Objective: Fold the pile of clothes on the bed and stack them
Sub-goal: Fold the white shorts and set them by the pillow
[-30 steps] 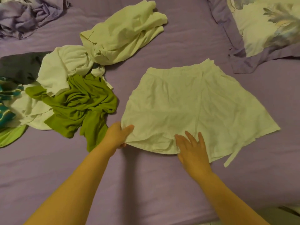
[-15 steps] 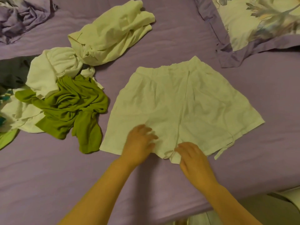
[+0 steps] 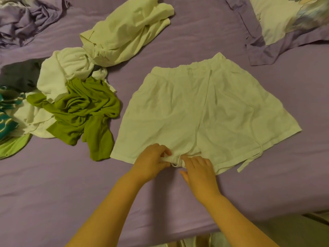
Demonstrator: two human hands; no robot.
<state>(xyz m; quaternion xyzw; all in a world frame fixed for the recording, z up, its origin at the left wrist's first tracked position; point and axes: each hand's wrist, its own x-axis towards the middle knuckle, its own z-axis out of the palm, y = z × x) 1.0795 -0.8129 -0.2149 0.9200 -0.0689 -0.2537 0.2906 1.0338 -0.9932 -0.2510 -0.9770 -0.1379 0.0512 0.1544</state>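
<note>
A bed [image 3: 178,41] covered in a purple sheet fills the view. A pillow [image 3: 288,20] with a floral print lies at its far right corner, and a crumpled purple sheet [image 3: 26,20] at the far left. White shorts [image 3: 204,113] lie spread flat in the middle, waistband away from the person. To their left sits the unfolded pile: a pale yellow-green garment [image 3: 124,31], a white garment [image 3: 64,72], an olive-green garment [image 3: 83,111], a dark grey piece [image 3: 19,73] and a teal striped piece [image 3: 7,120]. The left hand [image 3: 151,162] pinches the near hem at the crotch with curled fingers. The right hand [image 3: 199,168] touches the hem just beside it, its fingers fairly straight.
</note>
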